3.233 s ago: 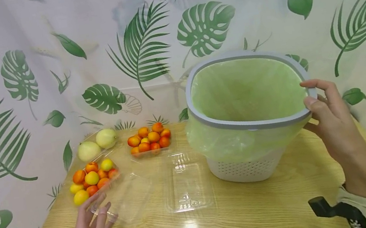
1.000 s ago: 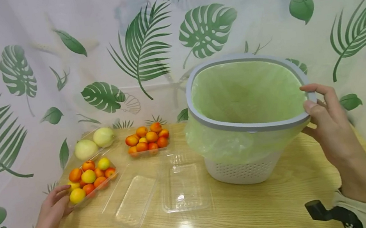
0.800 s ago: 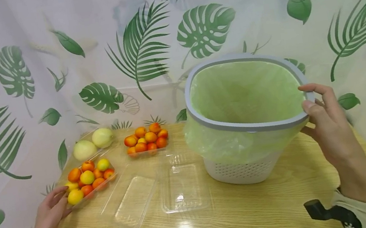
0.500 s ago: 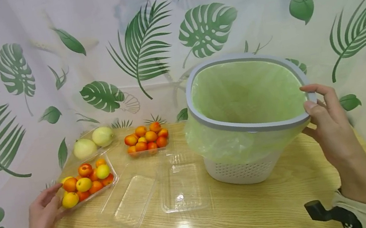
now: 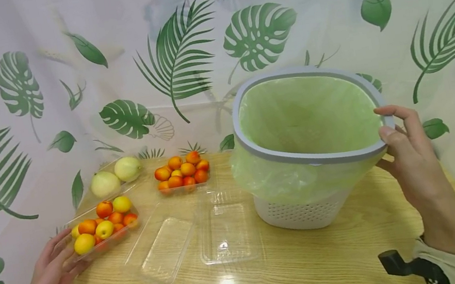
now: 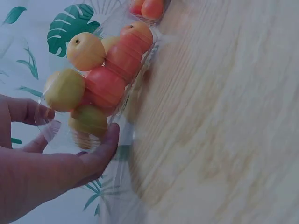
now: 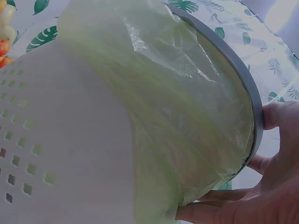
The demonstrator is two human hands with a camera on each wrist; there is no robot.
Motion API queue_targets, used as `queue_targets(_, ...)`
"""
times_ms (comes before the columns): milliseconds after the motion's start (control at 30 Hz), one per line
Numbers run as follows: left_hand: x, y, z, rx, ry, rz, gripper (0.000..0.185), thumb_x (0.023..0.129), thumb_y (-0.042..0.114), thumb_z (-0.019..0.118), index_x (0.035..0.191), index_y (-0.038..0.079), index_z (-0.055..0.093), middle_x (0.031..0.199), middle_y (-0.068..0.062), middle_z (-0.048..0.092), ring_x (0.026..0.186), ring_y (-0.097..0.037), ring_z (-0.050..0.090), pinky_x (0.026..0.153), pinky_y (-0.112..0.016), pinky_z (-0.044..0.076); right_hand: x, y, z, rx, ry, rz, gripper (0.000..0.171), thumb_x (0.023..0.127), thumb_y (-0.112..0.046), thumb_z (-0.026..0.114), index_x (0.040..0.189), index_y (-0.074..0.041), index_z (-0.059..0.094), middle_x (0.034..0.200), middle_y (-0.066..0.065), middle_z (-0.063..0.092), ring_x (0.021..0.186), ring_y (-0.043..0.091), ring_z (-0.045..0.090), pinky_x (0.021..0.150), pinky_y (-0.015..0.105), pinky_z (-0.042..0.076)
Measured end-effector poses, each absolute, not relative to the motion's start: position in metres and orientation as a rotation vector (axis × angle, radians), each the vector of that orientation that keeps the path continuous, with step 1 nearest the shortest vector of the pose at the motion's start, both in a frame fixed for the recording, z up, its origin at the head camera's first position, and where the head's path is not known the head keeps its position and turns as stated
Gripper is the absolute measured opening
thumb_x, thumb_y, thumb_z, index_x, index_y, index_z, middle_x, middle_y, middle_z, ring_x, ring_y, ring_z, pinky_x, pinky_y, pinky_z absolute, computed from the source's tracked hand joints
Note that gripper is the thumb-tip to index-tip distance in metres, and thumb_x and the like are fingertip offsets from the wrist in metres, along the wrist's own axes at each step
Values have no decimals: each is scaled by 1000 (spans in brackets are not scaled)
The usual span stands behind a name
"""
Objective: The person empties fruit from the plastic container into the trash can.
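Fingers of the left hand [image 5: 52, 271] curl under the near end of a clear plastic tray of orange and yellow fruit [image 5: 100, 225], raised off the wooden table [image 5: 315, 256]. The right hand [image 5: 406, 154] pinches the grey rim of a tilted white perforated bin with a green liner [image 5: 308, 149], well right of the tray. Just right of the tray lie two empty clear lids [image 5: 197, 237]; behind it, another fruit tray [image 5: 183, 173].

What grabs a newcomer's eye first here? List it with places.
The tilted white bin with its green liner bag, right of centre on the wooden table, gripped at the grey rim by the right hand. Then the clear tray of orange and yellow fruit at the left edge, held by the left hand.
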State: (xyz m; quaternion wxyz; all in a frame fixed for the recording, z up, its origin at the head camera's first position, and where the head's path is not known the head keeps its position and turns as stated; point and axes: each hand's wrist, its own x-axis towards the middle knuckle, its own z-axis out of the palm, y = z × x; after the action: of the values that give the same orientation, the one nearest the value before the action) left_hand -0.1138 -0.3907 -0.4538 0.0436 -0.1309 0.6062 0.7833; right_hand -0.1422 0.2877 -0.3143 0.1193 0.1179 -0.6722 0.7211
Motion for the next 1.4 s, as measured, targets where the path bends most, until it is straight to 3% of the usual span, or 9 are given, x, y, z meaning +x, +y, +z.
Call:
queue_targets(167, -110, -395, -456, -338, 1706, 2451, 51, 108, 4, 45, 144, 40, 49, 157, -9, -4, 98, -19, 69, 87, -32, 60, -143, 289, -315, 337, -1972, 2106, 40, 110, -18, 42, 149, -17, 38, 142, 14, 44, 115, 23, 57, 82, 23, 53)
queue_targets(300, -106, -398, -457, -225, 1611, 2488, 51, 109, 5, 42, 145, 41, 46, 151, -14, 1, 104, -19, 69, 90, -33, 59, -144, 289, -315, 329, -1974, 2106, 40, 110, -19, 42, 150, -17, 38, 144, 14, 42, 117, 24, 56, 82, 23, 53)
queue_targets(367, -104, -398, -458, -150, 1550, 2522, 51, 110, 3, 39, 147, 38, 45, 146, -10, 21, 108, -23, 69, 93, -39, 58, -144, 288, -315, 330, -1973, 2106, 40, 110, -19, 42, 150, -17, 38, 145, 14, 42, 117, 24, 56, 82, 23, 53)
queue_targets(533, -97, -395, -455, -26, 1351, 2664, 54, 108, -4, 35, 149, 29, 47, 131, -1, 49, 113, -35, 68, 95, -53, 56, -145, 286, -314, 335, -1965, 2112, 40, 109, -18, 42, 149, -17, 39, 144, 15, 43, 117, 24, 57, 82, 24, 53)
queue_targets(633, -94, -393, -451, 15, 1325, 2712, 55, 108, -5, 34, 149, 28, 49, 132, -1, 50, 113, -35, 68, 95, -52, 56, -145, 286, -314, 333, -1961, 2114, 41, 109, -17, 42, 150, -17, 39, 144, 15, 43, 116, 23, 58, 82, 24, 53)
queue_targets(867, -93, -387, -439, 217, 1446, 2691, 60, 108, -5, 29, 158, 27, 36, 145, -4, 24, 113, -30, 69, 98, -39, 56, -144, 286, -315, 319, -1962, 2109, 42, 109, -17, 42, 151, -18, 36, 141, 14, 44, 115, 23, 58, 82, 24, 52)
queue_targets(967, -96, -381, -430, 228, 1495, 2691, 60, 108, -5, 30, 160, 26, 32, 146, -6, 26, 111, -30, 69, 98, -39, 56, -143, 287, -316, 308, -1958, 2112, 41, 109, -16, 42, 150, -18, 36, 136, 13, 49, 111, 22, 60, 82, 24, 53)
queue_targets(1200, -105, -360, -403, 309, 1516, 2722, 59, 107, -6, 33, 159, 21, 29, 144, -6, 50, 114, -31, 69, 98, -40, 56, -141, 286, -317, 307, -1959, 2104, 41, 109, -16, 41, 150, -18, 36, 131, 12, 52, 108, 21, 61, 81, 23, 54)
queue_targets(1400, -110, -335, -381, 309, 1590, 2728, 59, 107, -4, 37, 159, 20, 26, 150, -10, 41, 116, -31, 68, 100, -39, 54, -142, 285, -315, 329, -1966, 2089, 41, 109, -16, 41, 150, -17, 36, 136, 13, 48, 110, 21, 61, 81, 23, 54)
